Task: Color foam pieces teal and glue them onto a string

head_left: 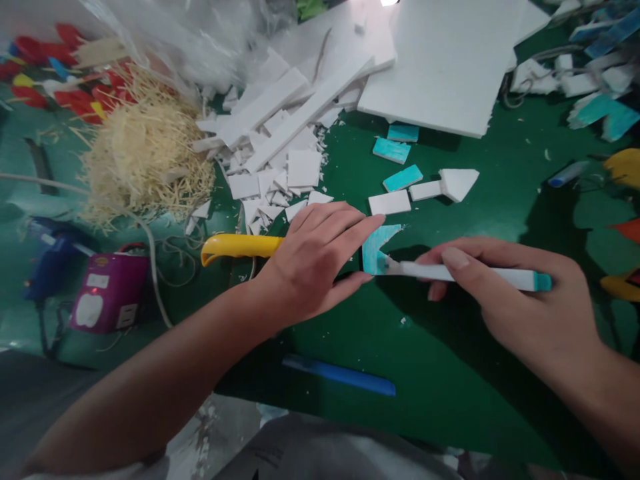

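Between the fingers and thumb of my left hand [320, 260] sits a small foam piece [376, 248], coloured turquoise with a notched edge. My right hand [520, 300] grips a white marker [430, 271] with a turquoise end, and its tip touches the piece's right side. Under my left hand lies a yellow-handled tool [243, 247]; its far part is hidden. Just beyond the hands are a turquoise strip [403, 178], a plain white foam rectangle [390, 203] and a white foam arrow shape [457, 185].
White foam scraps [280, 173] heap at the back left beside a straw bundle [145, 153]. A large foam sheet [440, 67] lies at the back. Left are a purple power adapter [107, 293] and a blue glue gun [55, 257] with cables. A blue bar [340, 375] lies near the front edge.
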`<state>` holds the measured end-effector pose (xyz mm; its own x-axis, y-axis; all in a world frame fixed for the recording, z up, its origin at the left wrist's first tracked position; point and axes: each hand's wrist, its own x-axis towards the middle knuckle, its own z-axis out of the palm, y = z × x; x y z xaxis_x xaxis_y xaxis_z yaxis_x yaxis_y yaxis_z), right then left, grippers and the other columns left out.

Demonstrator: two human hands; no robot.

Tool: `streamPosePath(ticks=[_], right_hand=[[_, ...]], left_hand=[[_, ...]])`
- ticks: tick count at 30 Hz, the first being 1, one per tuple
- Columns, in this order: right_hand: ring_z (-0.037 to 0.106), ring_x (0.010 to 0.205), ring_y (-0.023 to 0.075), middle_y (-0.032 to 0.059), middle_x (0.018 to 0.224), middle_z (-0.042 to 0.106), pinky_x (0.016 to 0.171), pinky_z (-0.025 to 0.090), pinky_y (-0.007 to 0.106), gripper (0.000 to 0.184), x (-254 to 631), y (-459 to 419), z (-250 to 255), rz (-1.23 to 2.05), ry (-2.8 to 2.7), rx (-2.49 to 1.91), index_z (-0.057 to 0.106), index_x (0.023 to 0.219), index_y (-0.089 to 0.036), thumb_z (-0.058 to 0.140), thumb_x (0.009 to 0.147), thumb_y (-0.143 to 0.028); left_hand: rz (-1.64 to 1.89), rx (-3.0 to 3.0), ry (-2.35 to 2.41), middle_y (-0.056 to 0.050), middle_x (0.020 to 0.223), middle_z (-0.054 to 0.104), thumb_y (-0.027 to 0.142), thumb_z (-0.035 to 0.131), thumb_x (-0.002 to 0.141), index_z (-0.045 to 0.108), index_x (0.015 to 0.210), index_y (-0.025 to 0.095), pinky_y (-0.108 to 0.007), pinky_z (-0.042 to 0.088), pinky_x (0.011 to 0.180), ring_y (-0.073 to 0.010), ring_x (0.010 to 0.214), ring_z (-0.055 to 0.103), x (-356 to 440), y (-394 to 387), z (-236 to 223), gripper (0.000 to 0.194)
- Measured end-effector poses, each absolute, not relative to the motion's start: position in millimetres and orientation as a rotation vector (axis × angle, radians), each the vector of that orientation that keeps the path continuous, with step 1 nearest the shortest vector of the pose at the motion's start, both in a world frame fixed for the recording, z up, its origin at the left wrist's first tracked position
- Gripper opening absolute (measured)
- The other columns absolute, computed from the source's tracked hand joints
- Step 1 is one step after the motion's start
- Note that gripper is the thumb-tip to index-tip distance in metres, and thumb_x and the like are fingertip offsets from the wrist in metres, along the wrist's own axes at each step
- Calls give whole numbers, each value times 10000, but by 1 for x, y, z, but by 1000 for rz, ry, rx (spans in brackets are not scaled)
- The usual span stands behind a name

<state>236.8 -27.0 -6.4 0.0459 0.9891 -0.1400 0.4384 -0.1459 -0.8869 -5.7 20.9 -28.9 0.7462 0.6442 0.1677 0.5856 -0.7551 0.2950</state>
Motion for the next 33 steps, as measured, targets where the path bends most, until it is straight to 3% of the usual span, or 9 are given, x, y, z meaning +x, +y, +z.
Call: streamPosePath(ticks=[2, 6, 10, 14, 18, 21, 25, 29, 33], right_hand=[[619, 499, 126, -13, 553, 676, 475, 485, 244, 275, 237, -27, -6, 1081, -1474, -1630, 790, 720, -279, 669, 925, -417], [669, 560, 138, -11, 594, 697, 551, 548, 251, 272, 238, -27, -8, 1013, -1468, -1634, 791, 775, -269, 669, 936, -451], [612, 494, 136, -11, 541, 655, 459, 481, 258, 300, 239, -29, -10, 1037, -1489, -1621, 790, 730, -279, 663, 943, -449], [666, 563, 149, -12, 608, 704, 545, 556, 265, 213, 239, -30, -10, 1034, -1444, -1642, 804, 783, -292, 683, 927, -392], [612, 491, 114, -30, 579, 687, 460, 476, 237, 251, 239, -30, -11, 1039, -1490, -1557, 792, 723, -294, 680, 935, -370], [660, 563, 129, -27, 617, 704, 543, 532, 247, 210, 236, -31, -8, 1015, -1426, -1642, 800, 776, -292, 683, 935, -368], [607, 519, 117, -32, 569, 663, 508, 484, 253, 240, 231, -34, -3, 1012, -1420, -1691, 785, 724, -298, 677, 932, -352], [659, 571, 134, -26, 599, 693, 548, 530, 249, 196, 234, -32, -5, 1025, -1379, -1655, 801, 763, -299, 685, 915, -339], [613, 482, 124, -19, 547, 676, 452, 478, 234, 255, 239, -28, -9, 1058, -1484, -1596, 800, 705, -282, 666, 914, -342]], left_hand=[[422, 2727, 975, -180, 1363, 684, 375, 580, 1023, 555, 1468, 89, -461, 459, 1119, -324, 1320, 604, -6, 21, -28, 530], [406, 2723, 994, -175, 1373, 680, 367, 558, 1028, 553, 1474, 105, -458, 455, 1127, -316, 1329, 601, -6, 20, -27, 517], [374, 2724, 996, -174, 1376, 678, 375, 561, 1029, 544, 1484, 109, -458, 452, 1130, -317, 1336, 596, -6, 20, -28, 527], [401, 2723, 993, -171, 1378, 677, 375, 563, 1028, 547, 1479, 108, -462, 452, 1125, -320, 1330, 595, -7, 20, -28, 525], [398, 2727, 976, -184, 1375, 676, 358, 598, 1017, 556, 1464, 73, -465, 458, 1112, -331, 1320, 602, -7, 21, -26, 532], [395, 2732, 974, -178, 1371, 681, 363, 580, 1024, 559, 1464, 85, -457, 463, 1108, -321, 1316, 606, -7, 21, -26, 520], [407, 2725, 991, -173, 1366, 685, 374, 568, 1030, 559, 1466, 99, -447, 460, 1117, -313, 1324, 603, -6, 20, -27, 517], [376, 2717, 981, -180, 1374, 681, 363, 586, 1018, 563, 1463, 88, -459, 455, 1120, -324, 1324, 604, -5, 20, -26, 524], [404, 2733, 963, -185, 1353, 685, 354, 592, 1019, 564, 1458, 69, -459, 458, 1108, -331, 1310, 611, -6, 21, -25, 525]])
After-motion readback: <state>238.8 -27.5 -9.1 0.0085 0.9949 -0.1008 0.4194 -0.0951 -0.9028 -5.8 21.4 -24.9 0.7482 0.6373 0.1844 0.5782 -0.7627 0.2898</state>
